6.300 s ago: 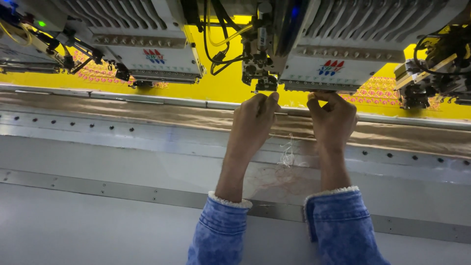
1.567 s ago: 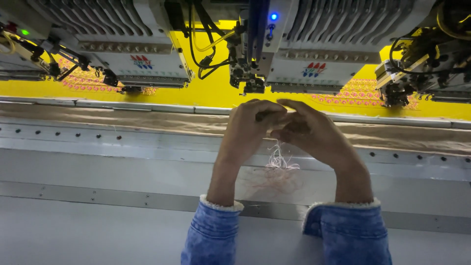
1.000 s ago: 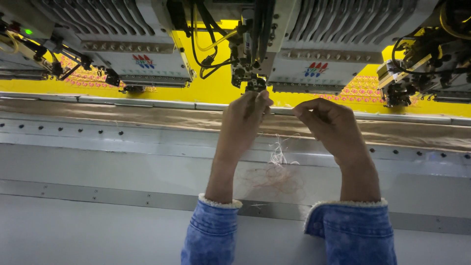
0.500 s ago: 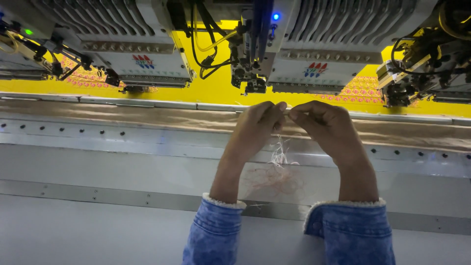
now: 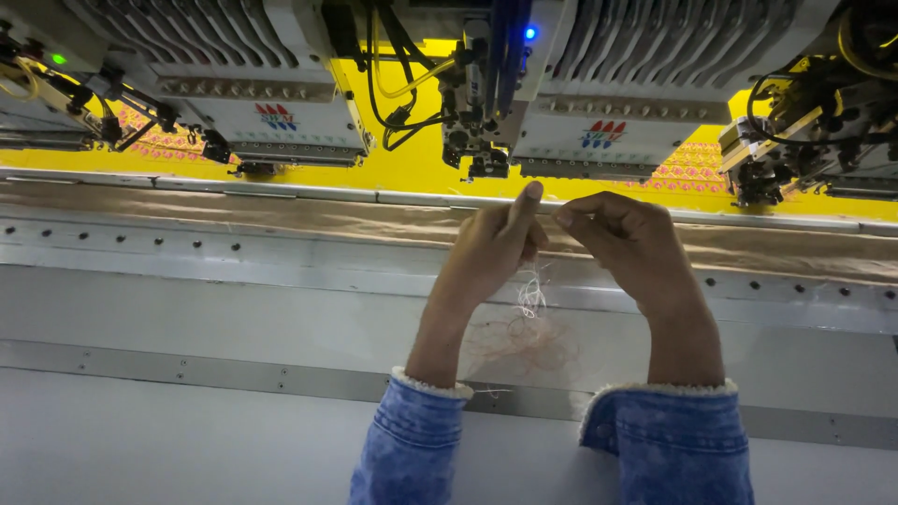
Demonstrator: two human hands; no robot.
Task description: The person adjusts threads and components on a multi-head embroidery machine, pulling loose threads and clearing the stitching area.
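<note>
Pinching a fine thread between us, we hold our left hand (image 5: 496, 245) and right hand (image 5: 625, 236) raised close together just below the needle assembly (image 5: 482, 140) of the embroidery machine. Our left thumb and forefinger are pressed together on the thread (image 5: 547, 208), the forefinger pointing up; our right fingers are curled in, thumb and forefinger tips closed on the other end. A short stretch of it runs taut between the two pinches, and a loose white tangle (image 5: 531, 299) hangs beneath our left hand. We judge that we are handling a thread end for this head; the next move would call for steady fingertips and a fine aim at the needle area, keeping the loose end short and straight.

Counting what shows: two hands, both ours, in two blue denim cuffs (image 5: 412, 440); three embroidery heads at least partly in view, with the left head (image 5: 271, 122) and the middle head (image 5: 608, 131) plain; one yellow fabric (image 5: 412, 168) stretched under them; one blue lamp (image 5: 530, 33) and one green lamp (image 5: 59, 59); one faint pinkish nest of waste thread (image 5: 519, 341) lying on the grey machine table (image 5: 187, 309)
</note>
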